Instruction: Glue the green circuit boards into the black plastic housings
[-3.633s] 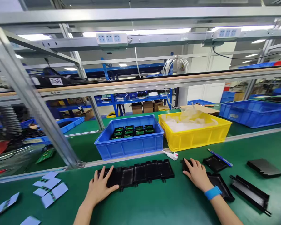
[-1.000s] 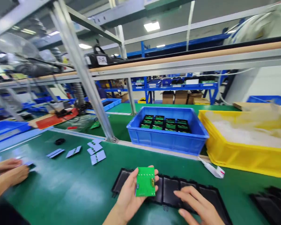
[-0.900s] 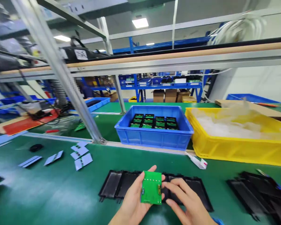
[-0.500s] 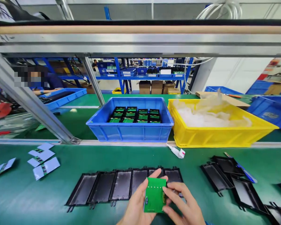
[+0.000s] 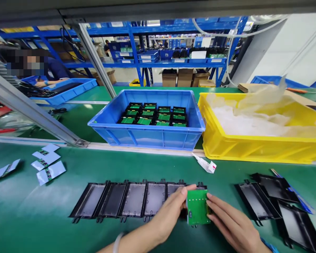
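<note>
A green circuit board [image 5: 198, 207] is held between my two hands, over the right end of a row of black plastic trays [image 5: 136, 199]. My left hand [image 5: 171, 211] grips the board's left edge, its thumb and fingers partly hidden behind it. Along the right edge, the fingers of my right hand [image 5: 230, 218] press close together against the board. The board covers most of the rightmost tray beneath it. Whether the board touches that tray, I cannot tell.
Behind the row stand a blue bin [image 5: 147, 137] of boards in black cases and a yellow bin [image 5: 258, 149] of white wrapping. A white tube [image 5: 204, 163] lies before them. Loose black trays [image 5: 258, 200] are at right, pale folded pieces [image 5: 51, 172] at left.
Both hands have carried the circuit board to the right, over the last tray of the row. My right fingers now lie straighter along its edge. The camera view has tilted downward.
</note>
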Motion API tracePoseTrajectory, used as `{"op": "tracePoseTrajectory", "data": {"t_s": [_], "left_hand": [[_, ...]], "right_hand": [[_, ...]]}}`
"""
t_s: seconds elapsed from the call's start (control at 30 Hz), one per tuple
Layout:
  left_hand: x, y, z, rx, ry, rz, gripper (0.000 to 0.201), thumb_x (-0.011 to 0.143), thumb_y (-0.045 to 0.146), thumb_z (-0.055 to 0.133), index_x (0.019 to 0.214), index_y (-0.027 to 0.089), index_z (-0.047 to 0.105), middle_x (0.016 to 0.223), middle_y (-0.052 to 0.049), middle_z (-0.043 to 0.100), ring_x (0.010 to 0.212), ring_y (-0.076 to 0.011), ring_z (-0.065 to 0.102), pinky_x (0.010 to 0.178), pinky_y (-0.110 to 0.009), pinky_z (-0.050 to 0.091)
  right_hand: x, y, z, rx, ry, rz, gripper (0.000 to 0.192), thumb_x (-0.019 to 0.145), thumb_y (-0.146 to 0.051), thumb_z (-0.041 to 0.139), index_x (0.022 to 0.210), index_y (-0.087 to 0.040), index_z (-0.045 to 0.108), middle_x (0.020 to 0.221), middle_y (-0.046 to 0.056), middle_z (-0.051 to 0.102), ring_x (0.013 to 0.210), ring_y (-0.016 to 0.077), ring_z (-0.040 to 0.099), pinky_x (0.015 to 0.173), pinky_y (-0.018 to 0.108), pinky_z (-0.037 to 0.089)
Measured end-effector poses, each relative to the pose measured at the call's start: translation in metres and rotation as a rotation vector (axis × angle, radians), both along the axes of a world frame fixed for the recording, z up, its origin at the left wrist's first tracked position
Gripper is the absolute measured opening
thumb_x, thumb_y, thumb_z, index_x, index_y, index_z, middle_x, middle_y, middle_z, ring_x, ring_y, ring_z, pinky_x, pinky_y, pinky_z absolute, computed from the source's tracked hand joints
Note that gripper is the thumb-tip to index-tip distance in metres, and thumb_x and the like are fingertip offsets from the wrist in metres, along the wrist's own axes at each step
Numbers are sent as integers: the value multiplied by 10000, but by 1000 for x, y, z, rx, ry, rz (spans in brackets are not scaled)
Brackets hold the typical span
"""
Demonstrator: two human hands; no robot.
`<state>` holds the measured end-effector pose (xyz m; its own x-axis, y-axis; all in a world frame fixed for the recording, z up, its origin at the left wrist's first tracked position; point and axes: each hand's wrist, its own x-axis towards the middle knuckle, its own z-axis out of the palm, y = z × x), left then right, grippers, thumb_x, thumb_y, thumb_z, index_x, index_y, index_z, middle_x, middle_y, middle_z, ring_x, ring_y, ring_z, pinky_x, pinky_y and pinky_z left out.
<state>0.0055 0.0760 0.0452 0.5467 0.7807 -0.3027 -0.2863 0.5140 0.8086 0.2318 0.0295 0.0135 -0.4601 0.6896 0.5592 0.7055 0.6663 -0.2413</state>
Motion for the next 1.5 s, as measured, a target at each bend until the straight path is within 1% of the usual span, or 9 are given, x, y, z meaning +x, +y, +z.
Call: {"op": "tracePoseTrajectory", "data": {"t_s": [0.17, 0.4, 0.6, 0.73, 0.87, 1.0, 1.1, 1.23, 1.5], "left_hand": [[-5, 19, -5, 223, 288, -42, 543, 932, 554, 482, 1327, 191, 561, 1130, -117, 628, 1000, -250, 621, 947, -440, 468], [-14, 14, -5, 236, 376, -148, 557, 897, 317, 594, 1421, 246, 419, 1305, -151, 526, 1098, -251, 593, 869, -371, 501], [-20, 8, 1, 384, 574, -181, 559, 929, 301, 544, 1458, 350, 370, 1314, -88, 561, 943, -215, 580, 689, -280, 489], [-22, 14, 2, 509, 645, -147, 561, 923, 274, 552, 1459, 312, 391, 1295, -92, 571, 1043, -265, 544, 912, -391, 467], [-20, 23, -3, 748, 764, -231, 766, 817, 364, 724, 1480, 266, 355, 1488, -93, 415, 1346, -355, 352, 1135, -538, 217], [-15, 27, -15, 1019, 791, -284, 1106, 652, 518, 830, 1524, 221, 218, 1529, -137, 352, 1420, -392, 244, 1160, -605, 44], [-12, 26, -22, 1112, 900, -333, 1204, 615, 451, 875, 1527, 217, 124, 1490, -153, 408, 1414, -368, 282, 1163, -614, 104], [-10, 25, -24, 1143, 1004, -371, 1155, 619, 399, 878, 1483, 178, 145, 1453, -173, 444, 1391, -339, 342, 1157, -594, 209], [-9, 27, -22, 1156, 1015, -389, 838, 658, 344, 820, 1330, 193, 343, 1418, -145, 481, 1341, -327, 414, 1148, -587, 230]], "right_hand": [[16, 7, 0, -126, -34, 8, 413, 956, -129, 490, 1367, -160, 513, 1370, 102, 551, 1159, 204, 609, 977, 279, 537], [16, 14, 10, -112, -92, 4, 338, 998, -239, 440, 1298, -183, 584, 1263, 67, 633, 1089, 181, 650, 949, 262, 547], [12, 18, 13, -134, -137, -15, 324, 992, -230, 455, 1276, -167, 597, 1255, 72, 638, 1084, 200, 650, 934, 306, 566], [8, 19, 17, -133, -150, -16, 333, 1001, -230, 430, 1291, -175, 585, 1203, 67, 667, 1046, 194, 665, 883, 297, 590], [5, 19, 19, -145, -173, -42, 306, 1001, -211, 422, 1225, -157, 623, 1166, 75, 681, 1022, 201, 668, 878, 318, 589], [1, 19, 20, -139, -206, -39, 277, 991, -186, 436, 1150, -133, 657, 1128, 91, 692, 1004, 213, 663, 868, 358, 578], [-3, 20, 19, -160, -188, -45, 261, 984, -142, 440, 1103, -141, 672, 1086, 80, 701, 967, 200, 656, 888, 398, 532], [-5, 20, 15, -204, -174, -87, 232, 986, -156, 460, 1074, -147, 675, 1089, 61, 698, 994, 217, 621, 904, 436, 434], [-6, 24, 10, -198, -123, -134, 259, 1003, -195, 427, 1003, -169, 685, 1032, 26, 717, 910, 204, 570, 839, 381, 361]]}}
